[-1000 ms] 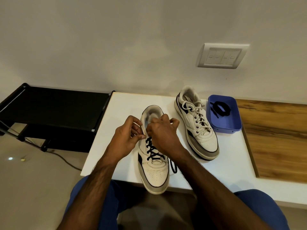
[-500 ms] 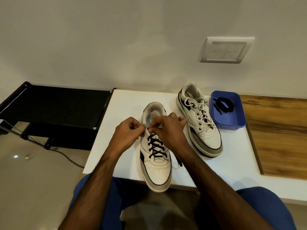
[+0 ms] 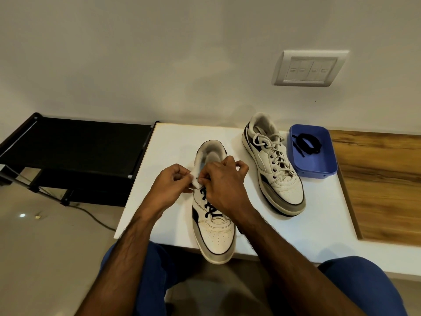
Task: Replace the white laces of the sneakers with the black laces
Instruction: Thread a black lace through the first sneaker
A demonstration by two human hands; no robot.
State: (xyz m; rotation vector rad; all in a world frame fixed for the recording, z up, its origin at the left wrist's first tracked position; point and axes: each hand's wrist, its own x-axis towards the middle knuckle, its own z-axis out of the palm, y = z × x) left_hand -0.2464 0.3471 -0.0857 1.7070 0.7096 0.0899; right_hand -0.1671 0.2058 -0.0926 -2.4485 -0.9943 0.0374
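Sneakers sit on the white table [image 3: 173, 142]: the near sneaker [image 3: 214, 238] lies with its toe hanging past the table's front edge, heel toward the wall, and a black lace [image 3: 210, 209] is crossed through its lower eyelets. The left hand [image 3: 169, 187] pinches the sneaker's upper left eyelet flap, fingers curled and clamped on the white leather. The right hand [image 3: 222, 185] is curled over the tongue, fingertips pressed together at the same flap; they seem to pinch the black lace end there, though the knuckles hide the exact grip. The second sneaker [image 3: 275, 169] stands to the right and farther back, angled with its toe toward the front, and carries its white lace [image 3: 272, 144] loosely tied. Just beside it on the right sits a blue tray [image 3: 319, 167] holding a coiled spare black lace [image 3: 306, 142]. A wooden surface [image 3: 382, 183] adjoins the table on the right, a black rack [image 3: 75, 144] stands to the left, and a switch plate [image 3: 309, 68] is on the wall above.
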